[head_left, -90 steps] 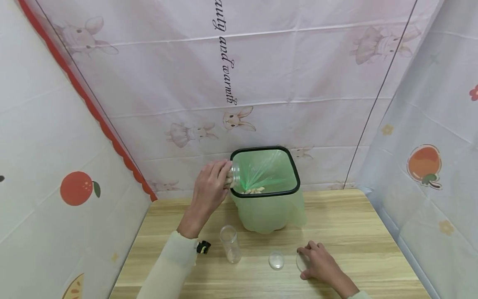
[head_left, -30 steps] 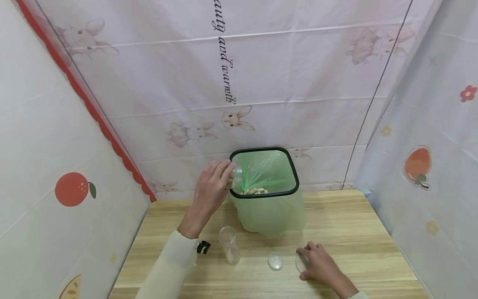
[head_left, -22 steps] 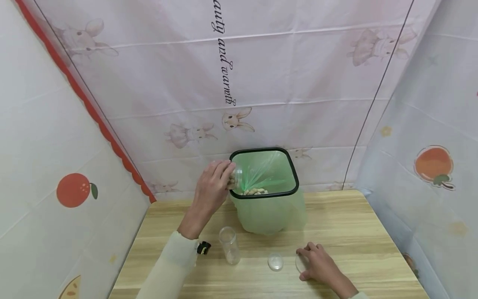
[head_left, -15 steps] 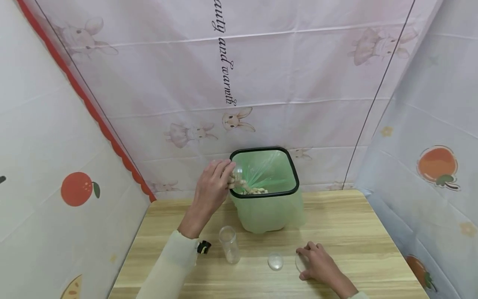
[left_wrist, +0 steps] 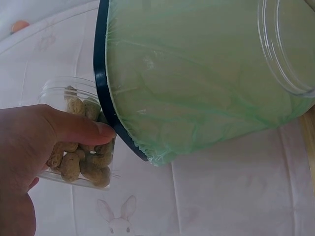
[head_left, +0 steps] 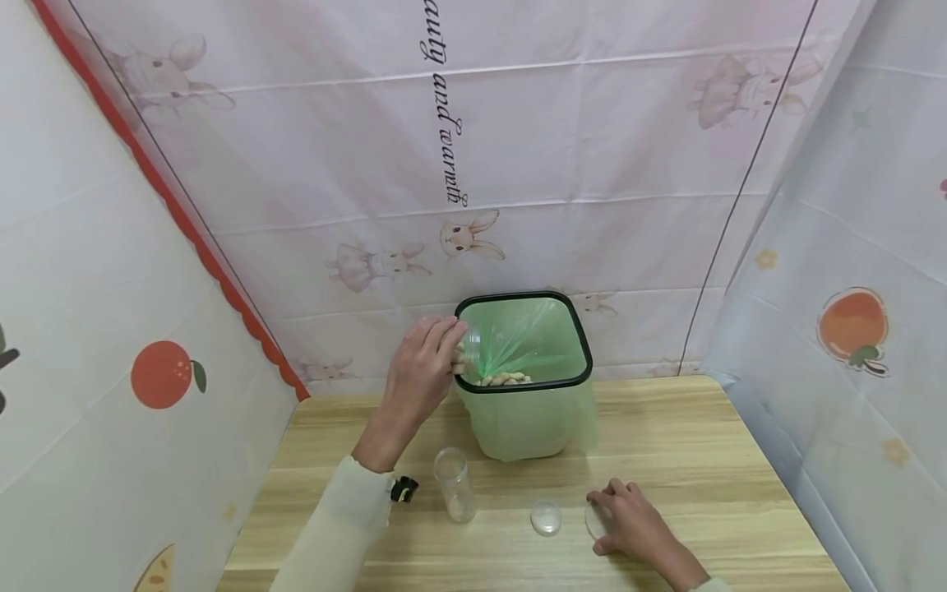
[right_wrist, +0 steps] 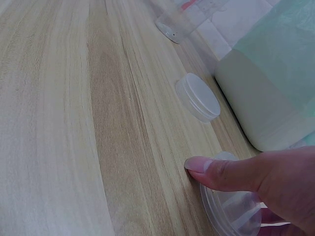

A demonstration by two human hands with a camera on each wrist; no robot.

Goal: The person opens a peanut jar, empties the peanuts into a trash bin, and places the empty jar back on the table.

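My left hand (head_left: 422,362) grips a clear jar (left_wrist: 69,87) of unshelled peanuts (left_wrist: 71,164), thumb across its side. The jar lies tipped, its mouth over the left rim of a bin (head_left: 528,385) with a black rim and a green liner (head_left: 536,325). Inside, peanuts (head_left: 505,379) show near the front left. On the table, my right hand (head_left: 632,522) holds a clear round lid (right_wrist: 231,209) between thumb and fingers. Part of this lid is hidden under the hand.
A second clear lid (head_left: 546,518) lies left of my right hand. Between it and my left sleeve is a clear cylindrical jar (head_left: 455,485). The wooden table (head_left: 666,436) meets printed cloth walls (head_left: 370,164) at the back and sides.
Half a second ago peanuts were spilling from the jar's mouth; now none show in mid-fall. Since three seconds ago the left hand has shifted slightly right. The right hand stays with its lid.
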